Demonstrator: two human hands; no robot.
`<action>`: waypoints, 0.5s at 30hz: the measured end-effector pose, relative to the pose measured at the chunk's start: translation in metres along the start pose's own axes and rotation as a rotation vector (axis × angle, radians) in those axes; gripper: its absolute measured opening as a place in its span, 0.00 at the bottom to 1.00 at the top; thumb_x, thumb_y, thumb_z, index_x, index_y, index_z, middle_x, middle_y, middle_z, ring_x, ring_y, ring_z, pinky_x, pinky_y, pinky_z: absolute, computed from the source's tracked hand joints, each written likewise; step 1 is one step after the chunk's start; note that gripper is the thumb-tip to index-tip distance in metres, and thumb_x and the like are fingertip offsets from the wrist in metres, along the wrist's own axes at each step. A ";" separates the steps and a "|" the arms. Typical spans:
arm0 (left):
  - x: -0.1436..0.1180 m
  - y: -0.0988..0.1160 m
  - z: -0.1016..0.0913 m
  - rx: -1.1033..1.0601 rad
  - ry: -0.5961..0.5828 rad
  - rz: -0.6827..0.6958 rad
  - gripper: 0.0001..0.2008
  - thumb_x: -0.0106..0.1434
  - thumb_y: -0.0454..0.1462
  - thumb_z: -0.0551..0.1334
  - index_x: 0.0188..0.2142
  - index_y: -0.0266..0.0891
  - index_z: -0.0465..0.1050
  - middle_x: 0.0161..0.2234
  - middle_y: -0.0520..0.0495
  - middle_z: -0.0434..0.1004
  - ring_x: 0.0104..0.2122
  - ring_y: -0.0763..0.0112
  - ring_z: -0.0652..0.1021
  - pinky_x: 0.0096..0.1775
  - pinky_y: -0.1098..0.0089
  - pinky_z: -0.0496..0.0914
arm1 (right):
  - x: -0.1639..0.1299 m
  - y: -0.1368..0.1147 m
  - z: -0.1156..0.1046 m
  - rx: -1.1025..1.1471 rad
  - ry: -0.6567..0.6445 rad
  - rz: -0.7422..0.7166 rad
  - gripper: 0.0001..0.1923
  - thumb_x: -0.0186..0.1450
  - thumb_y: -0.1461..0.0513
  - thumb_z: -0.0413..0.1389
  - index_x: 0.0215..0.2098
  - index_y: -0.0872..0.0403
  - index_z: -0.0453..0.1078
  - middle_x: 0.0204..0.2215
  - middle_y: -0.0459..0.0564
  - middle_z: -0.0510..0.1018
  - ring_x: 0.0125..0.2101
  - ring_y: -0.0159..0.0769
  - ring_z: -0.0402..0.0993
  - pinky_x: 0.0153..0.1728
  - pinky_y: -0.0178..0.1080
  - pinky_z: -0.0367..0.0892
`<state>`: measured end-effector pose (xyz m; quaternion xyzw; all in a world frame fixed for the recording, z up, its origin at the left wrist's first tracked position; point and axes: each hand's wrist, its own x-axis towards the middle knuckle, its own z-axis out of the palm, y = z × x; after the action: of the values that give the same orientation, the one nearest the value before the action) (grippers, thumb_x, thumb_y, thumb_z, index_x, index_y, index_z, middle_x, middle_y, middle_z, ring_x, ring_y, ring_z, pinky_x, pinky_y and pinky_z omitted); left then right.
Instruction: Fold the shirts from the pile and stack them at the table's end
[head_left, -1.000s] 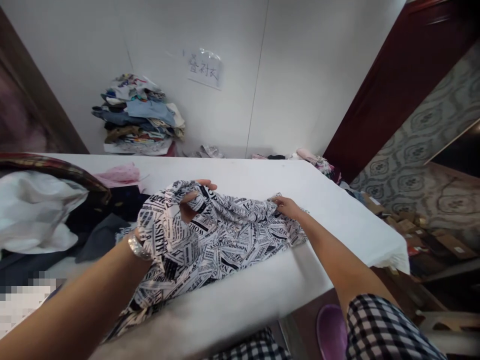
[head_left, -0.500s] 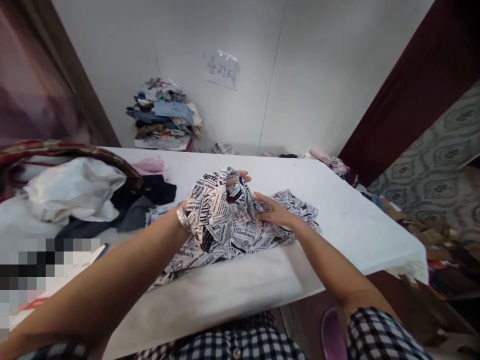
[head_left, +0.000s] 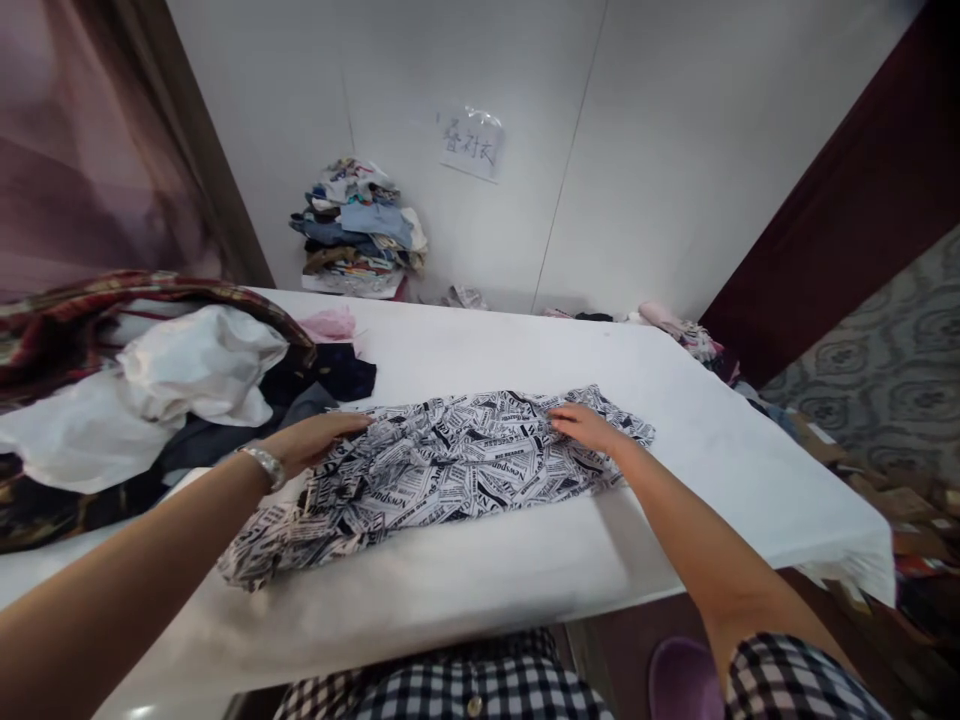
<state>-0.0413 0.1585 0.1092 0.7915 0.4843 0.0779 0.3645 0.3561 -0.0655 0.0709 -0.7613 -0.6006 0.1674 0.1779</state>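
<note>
A black-and-white newspaper-print shirt [head_left: 465, 460] lies spread lengthwise on the white table, with wrinkles and a bunched end at the lower left. At its upper left edge rests my left hand [head_left: 319, 440], a silvery bracelet on the wrist; its fingers stretch out over the fabric's border. My right hand [head_left: 589, 428] is closed at the fingertips on the cloth near the shirt's upper right. Between the two hands the fabric lies fairly flat.
White and dark clothes [head_left: 202, 365] are heaped at the left, beside a pink cloth [head_left: 330, 323]. A tall stack of folded garments [head_left: 364, 225] stands against the wall. More clothes [head_left: 675, 325] lie at the far right edge. A purple basin [head_left: 684, 680] sits below the table [head_left: 720, 480].
The raised, bunched part of the shirt has come down and lies flat on the table. My left hand has moved left, and my right hand slightly right, so they are farther apart.
</note>
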 end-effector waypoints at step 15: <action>-0.012 -0.011 -0.002 0.034 0.112 0.078 0.24 0.56 0.50 0.53 0.43 0.38 0.76 0.42 0.42 0.81 0.44 0.55 0.78 0.44 0.64 0.72 | 0.001 0.019 0.005 0.213 0.319 -0.008 0.11 0.63 0.56 0.50 0.33 0.51 0.71 0.40 0.49 0.77 0.38 0.39 0.70 0.43 0.41 0.64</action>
<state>-0.0566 0.1529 0.1061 0.8103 0.4740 0.1280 0.3200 0.3704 -0.0685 0.0574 -0.7526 -0.5468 0.1064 0.3512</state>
